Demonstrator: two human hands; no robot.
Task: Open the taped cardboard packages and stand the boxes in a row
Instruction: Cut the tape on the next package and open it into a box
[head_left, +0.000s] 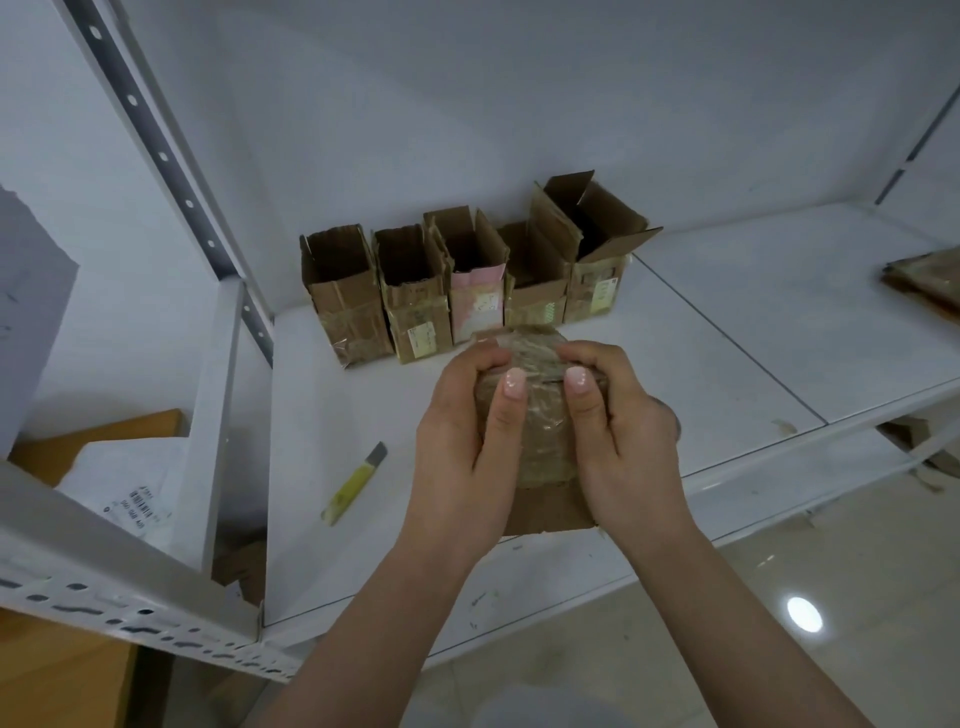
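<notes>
A taped cardboard package (540, 431), wrapped in shiny clear tape, is held above the white shelf (727, 353). My left hand (467, 447) grips its left side and my right hand (623, 436) grips its right side, both thumbs lying on the top face near the far edge. Behind it, several opened cardboard boxes (467, 280) stand upright in a row at the back of the shelf, flaps up.
A yellow utility knife (354, 484) lies on the shelf left of my hands. More flat cardboard (924, 283) sits at the shelf's right edge. A perforated metal upright (171, 171) stands at left, with paper and boxes (119, 483) beyond it.
</notes>
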